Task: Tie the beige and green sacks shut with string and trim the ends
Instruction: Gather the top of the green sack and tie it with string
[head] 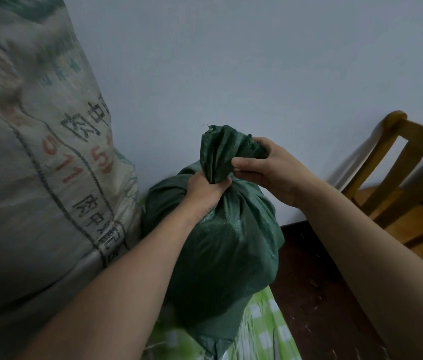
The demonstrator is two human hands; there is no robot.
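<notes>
A full dark green sack (220,255) stands upright in the middle, against the wall. Its mouth is gathered into a bunched neck (218,154) that sticks up. My left hand (205,190) grips the neck at its base, fingers curled round the cloth. My right hand (262,165) holds the bunched top from the right, thumb and fingers pinching the fabric. A tall beige sack (31,152) with printed characters and red numbers fills the left side, touching the green sack. No string or cutting tool shows.
A pale wall (257,61) runs behind both sacks. A wooden chair (407,183) stands at the right on a dark floor (322,294). A green and white checked cloth (267,331) lies under the green sack.
</notes>
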